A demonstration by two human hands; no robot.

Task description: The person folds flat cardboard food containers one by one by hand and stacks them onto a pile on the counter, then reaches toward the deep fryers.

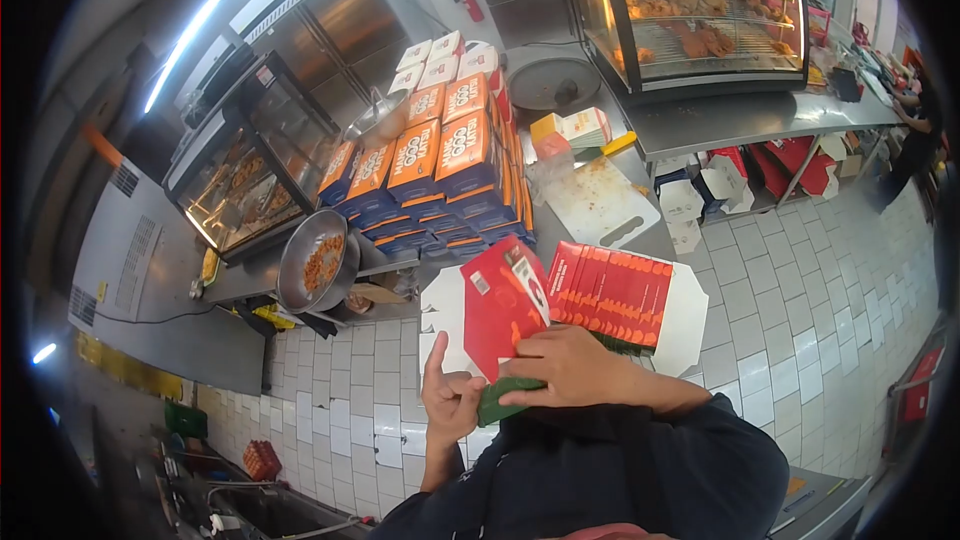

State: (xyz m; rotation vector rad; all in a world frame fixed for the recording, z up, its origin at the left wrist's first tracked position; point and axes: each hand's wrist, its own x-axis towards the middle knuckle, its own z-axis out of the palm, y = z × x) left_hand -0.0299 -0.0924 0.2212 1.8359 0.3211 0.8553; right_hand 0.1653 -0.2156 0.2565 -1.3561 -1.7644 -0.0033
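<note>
My right hand [570,368] has its fingers closed on a dark green piece [497,402], low in front of my body. Beside it on the left, my left hand [452,395] points its index finger upward, with the other fingers curled near the green piece. Just above both hands lies a red and white flat carton [490,302], partly hidden by my right hand. A fanned stack of red printed cartons [612,292] with white flaps is to its right, and some green shows under its lower edge.
Orange and blue boxes [465,145] are stacked behind the cartons. A white cutting board [600,202] holds a yellow-handled knife [618,144]. A metal bowl [318,262] of food stands left. Glass food warmers [705,25] stand behind. Another person [915,130] is at far right.
</note>
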